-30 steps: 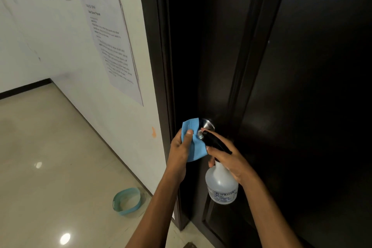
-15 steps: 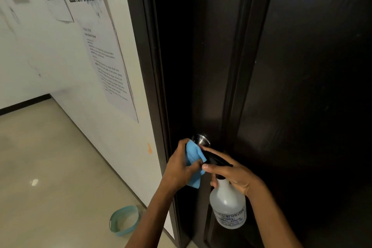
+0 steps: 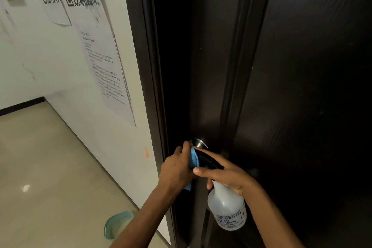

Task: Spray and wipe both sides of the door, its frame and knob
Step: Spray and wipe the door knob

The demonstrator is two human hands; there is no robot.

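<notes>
Nearest the camera, the right hand [image 3: 225, 175] curls around the neck of a translucent white spray bottle [image 3: 227, 209], its index finger stretched along the black spray head [image 3: 207, 160]. The bottle hangs below the hand, its label reading "SPRAYER" and "(INDIA)" with smaller print beneath that is too blurred to read. Just to the left, the left hand [image 3: 177, 169] grips a blue cloth [image 3: 194, 159], bunched between its fingers, with a corner of it showing under the wrist. The two hands touch each other, and the nozzle of the spray head sits against the cloth.

Right above both hands is the round metal knob [image 3: 198, 143]; the left fingertips and the top of the cloth reach its lower edge, while most of the knob shows bare. It sits on the dark brown door [image 3: 302, 86], which fills the right half of the view with a raised vertical moulding running down beside the knob. The dark frame [image 3: 145, 66] stands just left of the hands, and between frame and door edge lies a narrow black strip.

On the floor [image 3: 50, 167] by the wall, under the left forearm, sits a teal bowl [image 3: 116, 224]. The pale tiled floor opens out to the left. Farther off, the white wall [image 3: 40, 62] carries two paper sheets [image 3: 104, 70] with QR codes; the nearer one has a heading and paragraphs in which "door panel" can just be made out.
</notes>
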